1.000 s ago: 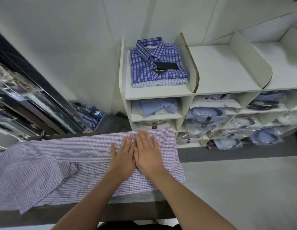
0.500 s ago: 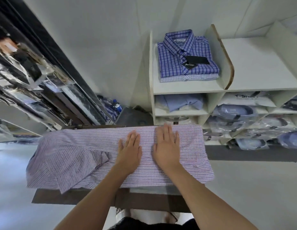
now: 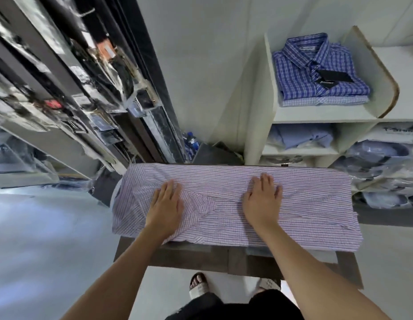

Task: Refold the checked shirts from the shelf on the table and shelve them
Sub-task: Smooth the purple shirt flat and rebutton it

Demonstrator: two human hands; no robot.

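**Item: pale checked shirt (image 3: 316,204).** Laid lengthwise across the table (image 3: 200,257) as a long band, with one sleeve folded in over the body. The folded sleeve shows as diagonal creases between the two hands. The near edge is draped slightly over the table's front. The collar cannot be made out.

**Left hand (image 3: 165,204).** Pressed palm down on the left part of the band, fingers straight and close together. Nothing is gripped.

**Right hand (image 3: 262,199).** Laid flat in the same way, right of centre and well apart from the left. Nothing is held. This spread placement is judged to be for smoothing, so that the cloth is flattened and the fold kept from springing open before the band is folded across.

**Shelf (image 3: 316,116).** Set beyond the table on the right. In its top left compartment a blue checked shirt (image 3: 316,65) is stacked, collar up, on a lighter checked one (image 3: 323,101), and a black tag (image 3: 332,78) lies on its front. This is presumably where the refolded shirt will be put.

**Lower compartments.** A plain blue shirt (image 3: 302,137) is kept directly below the stack, and bagged shirts (image 3: 374,158) are kept further right.

**Surroundings.** A rack of bagged goods (image 3: 85,88) is seen at left, and bottles (image 3: 191,142) by the wall.

**Stage.** Judged to be mid-fold — cross-folds and shelving are not yet done.
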